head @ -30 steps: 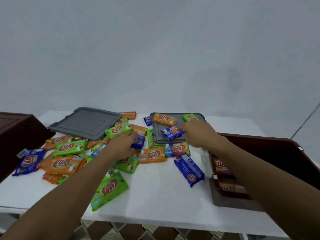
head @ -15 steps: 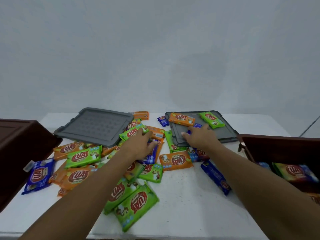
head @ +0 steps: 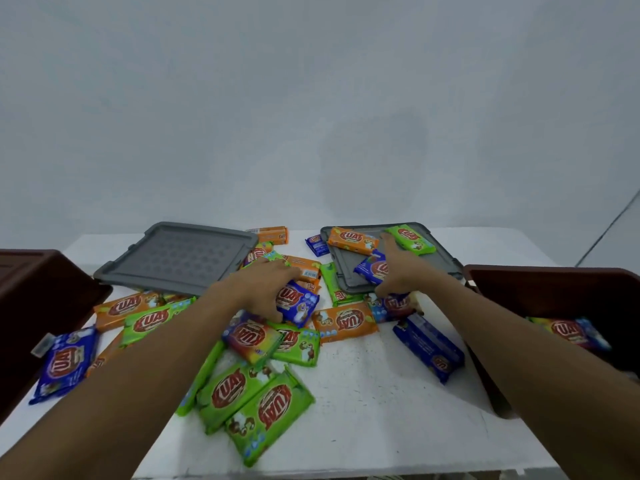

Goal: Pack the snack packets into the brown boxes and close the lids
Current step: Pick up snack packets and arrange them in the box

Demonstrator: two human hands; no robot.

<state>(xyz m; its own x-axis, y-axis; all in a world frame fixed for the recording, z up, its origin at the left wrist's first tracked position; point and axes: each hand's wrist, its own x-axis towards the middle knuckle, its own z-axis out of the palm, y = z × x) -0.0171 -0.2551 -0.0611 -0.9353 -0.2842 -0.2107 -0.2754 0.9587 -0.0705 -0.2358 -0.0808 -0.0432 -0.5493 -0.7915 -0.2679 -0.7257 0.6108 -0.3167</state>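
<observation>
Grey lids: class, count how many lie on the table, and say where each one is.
2. One grey lid lies at the back left, bare on top. The other grey lid lies at the back right, with packets on it and the right hand over it.

Bare room, plain wall [head: 311, 116], white table [head: 398, 410], place unclear

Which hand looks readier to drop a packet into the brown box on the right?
Probably the right hand. It rests on a blue packet lying on the grey lid beside the right brown box. The left hand grips another blue packet mid-pile, farther from that box.
</observation>
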